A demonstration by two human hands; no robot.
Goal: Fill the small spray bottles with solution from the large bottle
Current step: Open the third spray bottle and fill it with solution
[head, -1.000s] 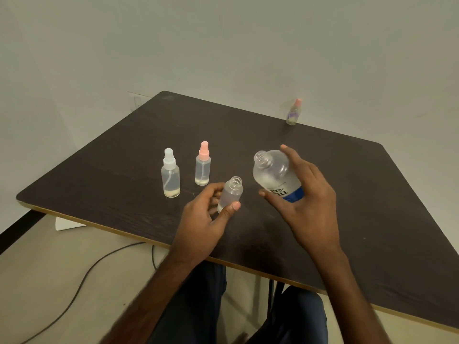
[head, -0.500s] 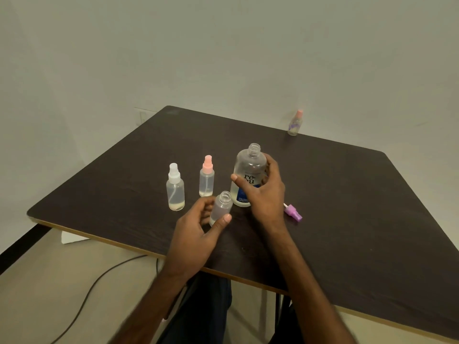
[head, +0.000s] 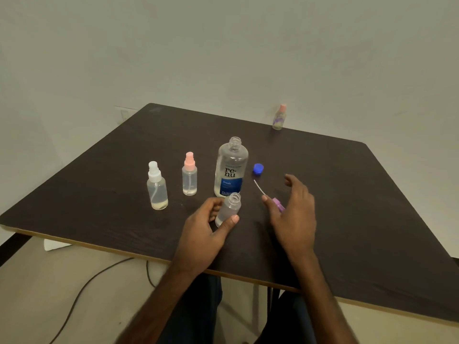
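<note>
The large clear bottle with a blue label stands upright and uncapped on the dark table. Just in front of it, my left hand grips a small uncapped spray bottle, tilted slightly. My right hand hovers open over a purple spray cap whose white tube lies on the table. The blue cap of the large bottle lies to the right of it. Two capped small bottles stand to the left: one with a white top, one with a pink top.
Another small bottle with a pink top stands at the table's far edge. A cable runs over the floor on the left. My legs are under the table's near edge.
My right hand set the large bottle upright on the table, let go of it, and moved right over the purple spray cap. My left hand kept hold of the small bottle.
</note>
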